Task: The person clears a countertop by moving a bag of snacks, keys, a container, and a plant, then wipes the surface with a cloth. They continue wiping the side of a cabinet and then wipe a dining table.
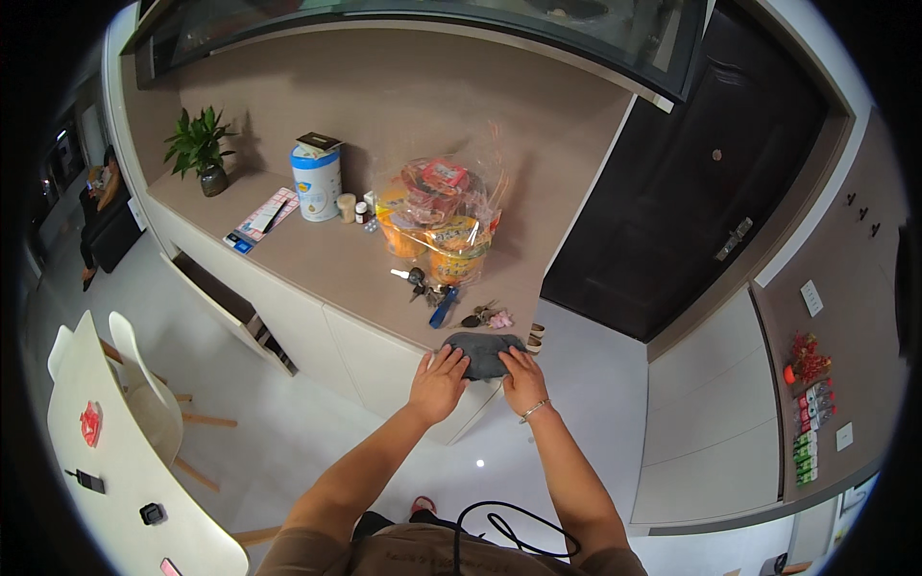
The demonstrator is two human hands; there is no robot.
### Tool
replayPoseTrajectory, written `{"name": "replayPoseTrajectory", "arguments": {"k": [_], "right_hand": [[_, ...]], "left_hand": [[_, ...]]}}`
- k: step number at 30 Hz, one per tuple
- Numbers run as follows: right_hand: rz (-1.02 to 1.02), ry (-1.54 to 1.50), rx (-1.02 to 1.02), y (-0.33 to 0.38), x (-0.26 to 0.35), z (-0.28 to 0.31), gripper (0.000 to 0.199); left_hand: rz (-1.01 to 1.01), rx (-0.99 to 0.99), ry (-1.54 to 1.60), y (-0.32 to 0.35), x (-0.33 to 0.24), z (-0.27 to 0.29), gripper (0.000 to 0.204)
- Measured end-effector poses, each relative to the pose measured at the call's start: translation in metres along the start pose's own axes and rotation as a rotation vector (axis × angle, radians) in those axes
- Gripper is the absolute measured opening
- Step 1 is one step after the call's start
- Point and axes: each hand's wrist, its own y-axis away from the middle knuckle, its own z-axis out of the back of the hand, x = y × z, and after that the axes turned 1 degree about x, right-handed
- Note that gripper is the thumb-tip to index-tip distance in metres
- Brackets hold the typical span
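A dark grey folded cloth (483, 353) lies at the near right corner of the cabinet top. My left hand (442, 382) rests on its left end, fingers spread out and lying over the cloth. On its right end is my right hand (521, 377), with the fingers stretched out over the fabric; a bracelet sits on that wrist. Whether either thumb reaches under the cloth cannot be made out. Just beyond the cloth lie a bunch of keys with a pink charm (490, 318) and more keys with a blue fob (443, 305).
A clear plastic bag of orange and red packages (440, 216) stands behind the keys. Farther left are a blue-and-white can (317, 184), small bottles and a potted plant (213, 180). A dark door (691, 182) is at right, a white table (125, 480) at lower left.
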Motion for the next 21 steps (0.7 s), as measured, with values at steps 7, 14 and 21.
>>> {"name": "replayPoseTrajectory", "arguments": {"k": [7,14,21], "right_hand": [[0.008,0.012,-0.009,-0.045,-0.02,-0.005,0.046],[-0.021,0.057,-0.012,-0.019,-0.003,-0.007,0.048],[-0.075,-0.022,-0.012,-0.041,-0.003,0.003,0.045]], "left_hand": [[0.06,0.114,-0.071,-0.057,0.01,-0.007,0.052],[-0.11,0.062,-0.024,-0.05,0.037,0.005,0.045],[-0.213,0.077,-0.005,-0.065,0.046,0.002,0.048]]}}
